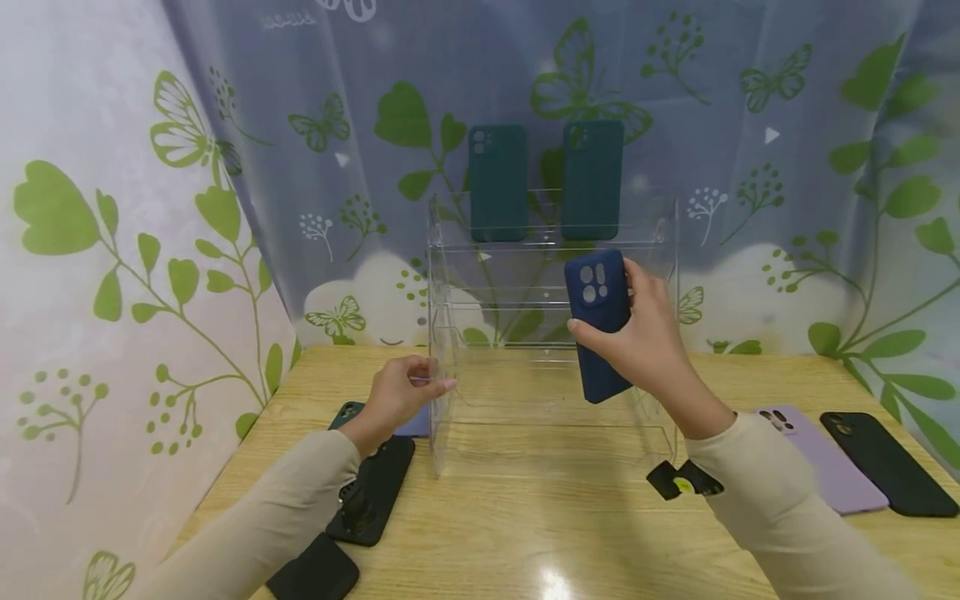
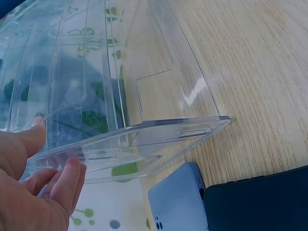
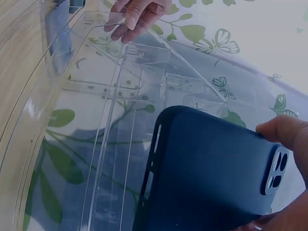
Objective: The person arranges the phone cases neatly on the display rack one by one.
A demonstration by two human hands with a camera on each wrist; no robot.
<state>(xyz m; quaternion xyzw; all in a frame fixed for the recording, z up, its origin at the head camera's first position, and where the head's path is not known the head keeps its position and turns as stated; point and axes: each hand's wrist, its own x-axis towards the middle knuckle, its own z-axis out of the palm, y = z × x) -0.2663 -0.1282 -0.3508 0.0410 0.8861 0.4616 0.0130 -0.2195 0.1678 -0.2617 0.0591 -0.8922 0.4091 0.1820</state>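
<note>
My right hand [image 1: 651, 333] grips a dark blue phone case [image 1: 600, 358] by its sides, thumb on one edge and fingers on the other. The case is upright, slightly tilted, with its camera cutouts at the top, in front of a clear acrylic display stand [image 1: 555, 425]. With thumb and fingers, my left hand [image 1: 401, 392] pinches the left side panel of the stand; the left wrist view shows this panel's edge between thumb [image 2: 36, 137] and fingers. Two dark green phone cases [image 1: 498, 183] [image 1: 592, 179] stand side by side on the stand's top tier.
On the table [image 1: 525, 533] at left lie black phone cases [image 1: 382, 492] and a bluish case [image 2: 178, 199], partly behind my left arm. A lilac case [image 1: 825, 467] and a black case [image 1: 892, 467] lie at right. Near my right sleeve is a small black item [image 1: 663, 481]. A patterned curtain [image 1: 337, 208] hangs behind.
</note>
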